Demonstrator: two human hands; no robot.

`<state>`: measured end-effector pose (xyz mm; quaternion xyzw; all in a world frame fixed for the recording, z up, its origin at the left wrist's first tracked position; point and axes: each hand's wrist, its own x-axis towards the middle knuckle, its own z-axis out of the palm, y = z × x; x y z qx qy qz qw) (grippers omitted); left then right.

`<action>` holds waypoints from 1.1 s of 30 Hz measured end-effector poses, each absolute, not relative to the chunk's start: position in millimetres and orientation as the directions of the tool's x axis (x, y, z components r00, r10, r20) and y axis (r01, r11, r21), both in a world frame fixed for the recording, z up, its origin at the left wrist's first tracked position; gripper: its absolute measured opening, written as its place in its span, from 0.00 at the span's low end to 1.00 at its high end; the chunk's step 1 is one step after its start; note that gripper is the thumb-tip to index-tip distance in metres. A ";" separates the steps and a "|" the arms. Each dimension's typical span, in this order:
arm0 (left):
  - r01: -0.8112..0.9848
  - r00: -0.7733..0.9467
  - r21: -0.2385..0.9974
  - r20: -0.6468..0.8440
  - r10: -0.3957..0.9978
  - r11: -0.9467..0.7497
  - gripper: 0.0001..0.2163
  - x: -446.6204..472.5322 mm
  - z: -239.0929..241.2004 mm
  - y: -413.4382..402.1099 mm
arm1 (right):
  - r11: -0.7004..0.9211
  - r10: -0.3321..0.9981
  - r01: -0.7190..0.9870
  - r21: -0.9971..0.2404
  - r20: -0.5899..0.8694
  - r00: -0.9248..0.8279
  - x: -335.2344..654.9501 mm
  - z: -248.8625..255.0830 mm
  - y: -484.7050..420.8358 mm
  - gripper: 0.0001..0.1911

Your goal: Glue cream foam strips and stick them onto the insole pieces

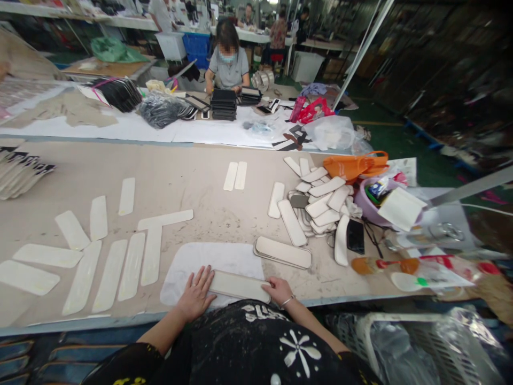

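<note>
A pale oblong panel with rounded corners and a thin dark edge (239, 287) lies in front of me on a white sheet (224, 255). My left hand (197, 295) rests flat on the panel's left end and the sheet, fingers stretched out. At the other end my right hand (277, 291) pinches the panel between thumb and fingers. Just beyond it sits a short stack of similar panels (284, 252). A loose heap of more such panels (320, 206) spreads behind that stack. To my left several plain cream strips (110, 275) are laid out, some overlapping.
Right of the heap are a phone (355, 236), a purple basin (366, 206), an orange bag (352, 166) and an orange-filled bottle (382, 266). A white plastic crate (368, 342) stands below the table edge. Across the table a person (229, 67) works beside black stacks (223, 104).
</note>
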<state>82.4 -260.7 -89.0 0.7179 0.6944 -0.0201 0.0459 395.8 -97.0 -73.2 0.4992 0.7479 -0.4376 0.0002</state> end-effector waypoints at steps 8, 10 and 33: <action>0.999 0.031 0.045 -0.105 0.994 -0.027 0.32 81.7 -90.4 -259.9 | -0.023 0.716 0.726 -0.687 -0.518 -0.468 395.8 -80.9 -92.8 0.11; 0.999 0.033 0.041 -0.116 0.993 -0.029 0.33 81.7 -90.6 -259.5 | -0.068 0.702 0.719 -0.692 -0.545 -0.458 395.9 -83.1 -92.5 0.11; 1.000 -0.004 -0.031 -0.149 0.989 -0.001 0.33 81.3 -103.8 -257.0 | -0.030 0.606 0.758 -0.651 -0.615 -0.505 388.9 -87.2 -62.5 0.06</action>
